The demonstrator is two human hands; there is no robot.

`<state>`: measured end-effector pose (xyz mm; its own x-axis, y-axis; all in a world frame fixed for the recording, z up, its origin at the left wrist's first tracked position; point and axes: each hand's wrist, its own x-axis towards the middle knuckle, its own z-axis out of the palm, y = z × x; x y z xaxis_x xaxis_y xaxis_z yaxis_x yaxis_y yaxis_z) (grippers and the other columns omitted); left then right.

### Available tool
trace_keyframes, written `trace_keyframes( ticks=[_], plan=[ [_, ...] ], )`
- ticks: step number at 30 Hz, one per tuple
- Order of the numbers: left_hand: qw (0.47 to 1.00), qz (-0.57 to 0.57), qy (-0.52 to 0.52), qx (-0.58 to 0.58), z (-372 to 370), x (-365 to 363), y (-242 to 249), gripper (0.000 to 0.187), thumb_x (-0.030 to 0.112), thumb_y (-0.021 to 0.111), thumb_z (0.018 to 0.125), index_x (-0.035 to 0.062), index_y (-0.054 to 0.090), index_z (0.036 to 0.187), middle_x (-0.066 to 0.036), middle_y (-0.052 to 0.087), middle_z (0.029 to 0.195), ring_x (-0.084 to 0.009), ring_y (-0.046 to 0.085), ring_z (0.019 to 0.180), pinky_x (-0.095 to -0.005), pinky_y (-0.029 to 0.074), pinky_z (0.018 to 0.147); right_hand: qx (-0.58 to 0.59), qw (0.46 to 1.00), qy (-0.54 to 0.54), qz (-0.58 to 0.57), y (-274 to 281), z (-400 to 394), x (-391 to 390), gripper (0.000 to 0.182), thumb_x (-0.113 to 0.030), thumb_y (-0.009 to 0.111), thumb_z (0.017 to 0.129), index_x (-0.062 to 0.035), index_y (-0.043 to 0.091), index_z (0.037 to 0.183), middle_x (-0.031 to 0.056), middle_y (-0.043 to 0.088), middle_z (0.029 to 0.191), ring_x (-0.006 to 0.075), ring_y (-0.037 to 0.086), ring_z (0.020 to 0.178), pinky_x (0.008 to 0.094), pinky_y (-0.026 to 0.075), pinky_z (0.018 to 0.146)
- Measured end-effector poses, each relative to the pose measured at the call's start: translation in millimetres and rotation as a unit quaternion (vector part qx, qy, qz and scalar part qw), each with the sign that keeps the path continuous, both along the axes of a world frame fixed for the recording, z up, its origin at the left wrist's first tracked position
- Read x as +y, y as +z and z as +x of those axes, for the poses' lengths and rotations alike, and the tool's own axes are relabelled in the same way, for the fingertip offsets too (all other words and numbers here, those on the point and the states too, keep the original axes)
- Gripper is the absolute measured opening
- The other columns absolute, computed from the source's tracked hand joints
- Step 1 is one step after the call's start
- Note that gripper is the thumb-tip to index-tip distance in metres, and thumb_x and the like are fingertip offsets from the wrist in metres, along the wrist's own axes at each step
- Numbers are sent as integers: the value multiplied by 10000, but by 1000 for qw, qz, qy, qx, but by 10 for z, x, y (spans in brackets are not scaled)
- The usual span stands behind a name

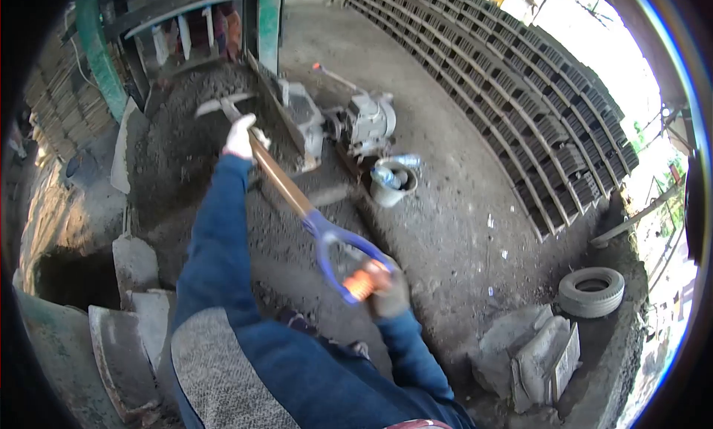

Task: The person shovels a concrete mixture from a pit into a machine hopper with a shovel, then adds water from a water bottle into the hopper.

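Observation:
A shovel [282, 182] with a wooden shaft and a blue D-shaped handle is held across my body. My left hand [240, 138], in a white glove, grips the shaft near the metal blade [223, 106]. At the other end my right hand [386, 289], in a darker glove, is wrapped round the orange grip [359, 284] of the handle. The blade is over dark loose material [186, 124] in a trough below a green-framed machine [269, 28].
A motor [371, 121] stands right of the trough, with a bucket [388, 193] holding bottles near it. Racks of dark blocks [512, 109] curve along the right. A tire [591, 292] and filled sacks [531, 351] lie lower right. Curved metal sheets [119, 355] stand lower left.

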<state>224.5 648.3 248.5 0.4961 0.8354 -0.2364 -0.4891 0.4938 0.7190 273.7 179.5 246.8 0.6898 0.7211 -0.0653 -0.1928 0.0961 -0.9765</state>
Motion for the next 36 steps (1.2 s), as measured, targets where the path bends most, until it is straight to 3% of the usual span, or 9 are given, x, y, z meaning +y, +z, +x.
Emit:
trace_keyframes(
  ticks=[2, 6, 11, 13, 22, 25, 27, 30, 36],
  plan=[
    [992, -34, -68, -102, -22, -565, 227, 349, 403, 679, 904, 117, 550, 751, -48, 543, 601, -250, 564, 524, -450, 525, 617, 153, 984, -53, 80, 691, 183, -576, 234, -152, 671, 862, -47, 621, 1065, 42, 608, 831, 186, 624, 757, 360, 560, 619],
    [955, -86, -146, -244, -116, -1766, 694, 590, 555, 715, 837, 41, 496, 1026, -143, 585, 914, -315, 609, 859, -527, 498, 830, -297, 939, -167, -47, 1612, 915, -1787, 435, -275, 733, 784, 5, 619, 1096, 52, 615, 854, 143, 608, 716, 287, 517, 618],
    [917, -42, -244, -311, -42, -2635, 738, 614, 603, 597, 900, -7, 612, 960, -208, 667, 967, -360, 663, 954, -540, 548, 823, -804, 539, -253, -1, 2889, 1355, -2007, 449, -373, 597, 994, 68, 612, 1078, 144, 641, 933, 251, 645, 815, 338, 535, 731],
    [900, -2, -252, -356, 18, -2885, 704, 677, 638, 563, 912, -30, 631, 1000, -216, 687, 983, -365, 692, 878, -492, 585, 718, -706, 619, -281, 199, 3275, 1599, -2028, 489, -416, 549, 1019, 56, 654, 941, 158, 677, 902, 270, 681, 761, 357, 579, 693],
    [860, 78, -176, -472, -554, -2753, 734, 932, 823, 411, 848, -43, 621, 1121, -267, 634, 1148, -391, 612, 1043, -565, 453, 919, -870, 267, -289, 297, 4797, 1062, -380, 308, -331, 658, 926, -25, 634, 938, 37, 639, 833, 164, 630, 689, 289, 527, 635],
    [912, 8, -49, -407, -885, -1985, 731, 829, 816, 434, 829, 30, 640, 991, -238, 631, 1152, -395, 560, 1141, -593, 423, 938, -858, 362, -160, 327, 4532, 325, 486, 298, -338, 676, 922, -50, 602, 900, 14, 611, 796, 148, 618, 660, 283, 519, 593],
    [922, -19, -15, -387, -945, -1247, 530, 756, 769, 472, 836, 43, 647, 958, -226, 640, 1123, -398, 561, 1140, -597, 415, 941, -707, 624, -84, 322, 3890, -64, 875, 356, -375, 718, 912, -27, 668, 971, -14, 661, 828, 140, 641, 739, 284, 525, 672],
    [927, -103, -38, -358, -1013, -316, -2, 636, 671, 567, 836, 42, 652, 875, -187, 660, 961, -369, 605, 1003, -562, 433, 935, -814, 536, -170, 145, 3245, -86, 1150, 260, -283, 730, 891, -52, 651, 979, 63, 659, 850, 136, 661, 775, 272, 537, 625],
    [962, -143, -16, -232, -824, 711, -440, 408, 457, 687, 854, 78, 578, 748, -100, 578, 710, -290, 578, 745, -537, 501, 838, -589, 768, -236, 84, 1319, 583, 1114, 356, -329, 794, 858, -31, 602, 887, 41, 642, 852, 172, 650, 742, 287, 529, 682]
  ],
)
